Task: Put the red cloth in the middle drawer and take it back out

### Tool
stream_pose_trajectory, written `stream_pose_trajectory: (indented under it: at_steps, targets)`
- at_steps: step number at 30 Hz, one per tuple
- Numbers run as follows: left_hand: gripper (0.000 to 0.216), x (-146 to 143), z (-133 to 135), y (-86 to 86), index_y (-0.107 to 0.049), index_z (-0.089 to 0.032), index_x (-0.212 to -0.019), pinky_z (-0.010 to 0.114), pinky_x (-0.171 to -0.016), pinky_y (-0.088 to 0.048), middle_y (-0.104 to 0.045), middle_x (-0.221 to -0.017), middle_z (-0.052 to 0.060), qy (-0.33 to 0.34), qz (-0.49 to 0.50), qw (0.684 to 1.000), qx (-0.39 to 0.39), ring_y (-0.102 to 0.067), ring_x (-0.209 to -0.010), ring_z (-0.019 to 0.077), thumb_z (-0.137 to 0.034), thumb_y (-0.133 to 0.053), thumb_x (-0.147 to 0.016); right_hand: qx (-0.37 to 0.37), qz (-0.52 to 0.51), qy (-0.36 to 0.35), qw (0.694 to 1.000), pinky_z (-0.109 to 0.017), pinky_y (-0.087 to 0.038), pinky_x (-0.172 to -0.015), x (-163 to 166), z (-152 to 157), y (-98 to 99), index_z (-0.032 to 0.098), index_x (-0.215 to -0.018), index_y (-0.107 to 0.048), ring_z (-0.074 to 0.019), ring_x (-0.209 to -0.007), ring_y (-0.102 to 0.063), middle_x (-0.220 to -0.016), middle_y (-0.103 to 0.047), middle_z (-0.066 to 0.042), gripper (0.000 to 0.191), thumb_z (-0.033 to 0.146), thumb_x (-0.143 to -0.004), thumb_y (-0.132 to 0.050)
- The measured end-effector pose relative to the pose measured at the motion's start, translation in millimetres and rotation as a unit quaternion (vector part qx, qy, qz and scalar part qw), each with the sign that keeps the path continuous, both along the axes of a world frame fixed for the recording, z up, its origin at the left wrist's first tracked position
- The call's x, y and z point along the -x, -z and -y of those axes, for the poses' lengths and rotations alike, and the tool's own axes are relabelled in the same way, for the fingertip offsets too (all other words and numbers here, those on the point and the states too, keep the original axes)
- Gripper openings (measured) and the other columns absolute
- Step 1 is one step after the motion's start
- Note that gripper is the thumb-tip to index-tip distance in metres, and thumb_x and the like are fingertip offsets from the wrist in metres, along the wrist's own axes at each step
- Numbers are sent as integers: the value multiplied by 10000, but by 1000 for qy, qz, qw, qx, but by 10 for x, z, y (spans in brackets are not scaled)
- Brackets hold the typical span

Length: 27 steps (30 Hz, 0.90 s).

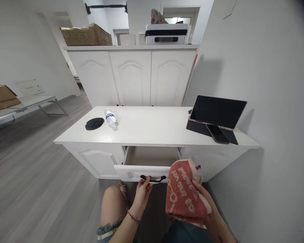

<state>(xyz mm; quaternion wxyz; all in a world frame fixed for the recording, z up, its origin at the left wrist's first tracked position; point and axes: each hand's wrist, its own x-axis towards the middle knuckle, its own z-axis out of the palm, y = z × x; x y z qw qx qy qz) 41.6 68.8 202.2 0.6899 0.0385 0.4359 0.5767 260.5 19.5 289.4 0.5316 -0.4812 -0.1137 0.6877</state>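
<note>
My left hand (144,189) is closed on the left part of the black handle (157,179) of a white drawer (131,171). The drawer is pulled out below the tabletop, and its pale inner floor (152,156) shows. A red towel (183,192) with white lettering and a white border hangs folded in my right hand (204,194), in front of the drawer's right end. The fingers of that hand are partly hidden behind the cloth.
On the white cabinet top (147,125) lie a clear plastic bottle (110,117) and a black round mat (94,123) at left. A tablet (218,111) stands at right, with a phone (218,134) before it. Taller cabinets (131,77) stand behind; a wall (281,135) borders the right side.
</note>
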Motion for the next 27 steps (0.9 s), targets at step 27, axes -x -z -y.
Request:
stream_pose_trajectory:
  at_steps: [27]
  targets:
    - [345, 32, 574, -43, -618, -180, -733, 203, -677, -501, -694, -750, 10, 2, -46, 999, 3, -669, -729, 131, -265, -873, -515, -529, 620, -456, 357, -276, -394, -754, 1078, -1565, -292, 216, -959, -725, -183, -859, -572, -947, -681, -84, 268, 127, -811, -521]
